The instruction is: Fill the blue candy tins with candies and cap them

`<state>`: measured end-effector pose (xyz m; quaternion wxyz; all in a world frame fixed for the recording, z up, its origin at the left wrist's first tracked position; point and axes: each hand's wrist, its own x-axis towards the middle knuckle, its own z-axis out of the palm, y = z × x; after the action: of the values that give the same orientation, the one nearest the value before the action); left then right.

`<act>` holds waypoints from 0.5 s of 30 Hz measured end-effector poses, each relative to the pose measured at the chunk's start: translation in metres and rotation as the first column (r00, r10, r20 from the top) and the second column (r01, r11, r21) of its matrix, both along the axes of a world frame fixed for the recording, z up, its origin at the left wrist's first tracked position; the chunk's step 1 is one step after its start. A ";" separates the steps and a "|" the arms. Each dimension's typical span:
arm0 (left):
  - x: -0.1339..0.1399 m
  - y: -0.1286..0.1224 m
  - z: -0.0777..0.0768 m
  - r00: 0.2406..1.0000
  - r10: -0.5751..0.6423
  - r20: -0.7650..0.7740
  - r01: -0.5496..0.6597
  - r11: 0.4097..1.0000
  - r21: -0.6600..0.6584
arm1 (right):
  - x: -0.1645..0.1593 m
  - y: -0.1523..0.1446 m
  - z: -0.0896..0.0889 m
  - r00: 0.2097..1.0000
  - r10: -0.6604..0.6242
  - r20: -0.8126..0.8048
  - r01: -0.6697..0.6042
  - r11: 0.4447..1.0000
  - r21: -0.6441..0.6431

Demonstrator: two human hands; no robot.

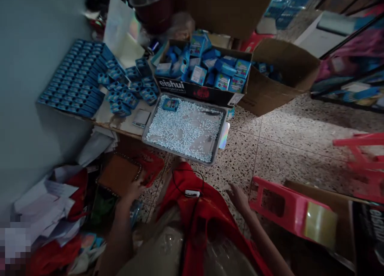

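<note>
My left hand (pixel 135 190) hangs low beside a brown studded box (pixel 120 174). Its fingers look loosely stretched, though dim and blurred, and nothing shows in them. Over the speckled floor, my right hand (pixel 237 195) is open and empty, with fingers apart, left of a red plastic stool (pixel 280 202). Both hands are well away from the metal tray (pixel 213 158) in front of me. Small pale blue-white pellets (pixel 177 130) spread over the tray, with bare patches at the right. One blue packet (pixel 170 104) lies in its far left corner.
A small scale (pixel 141 118) sits left of the tray. Blue packets stand in stacked rows (pixel 73 78) on the table and fill a black carton (pixel 198 88). An open brown carton (pixel 270 96) is at right. Papers (pixel 45 200) pile up at lower left. Red cloth (pixel 192 180) covers my lap.
</note>
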<state>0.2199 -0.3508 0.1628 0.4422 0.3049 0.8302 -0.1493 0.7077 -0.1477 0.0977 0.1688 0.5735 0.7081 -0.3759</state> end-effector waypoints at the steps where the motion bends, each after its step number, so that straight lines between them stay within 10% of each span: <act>1: -0.014 0.009 -0.004 1.000 0.001 -0.024 0.000 1.000 0.009 | 0.015 -0.015 0.002 0.998 -0.038 0.055 0.039 0.999 -0.017; 6: -0.100 0.068 -0.035 0.994 -0.023 -0.105 0.037 0.990 0.133 | 0.015 -0.050 -0.014 0.971 -0.199 0.134 0.209 0.976 -0.060; 15: -0.236 0.182 -0.102 0.975 -0.215 0.056 0.177 0.903 0.391 | -0.247 0.081 0.012 0.894 -0.146 0.423 0.118 0.989 0.093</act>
<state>-0.0156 -0.1692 0.0605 0.3966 0.4744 0.7858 -0.0126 0.4607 -0.0670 0.1094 0.2758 0.6939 0.6248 -0.2280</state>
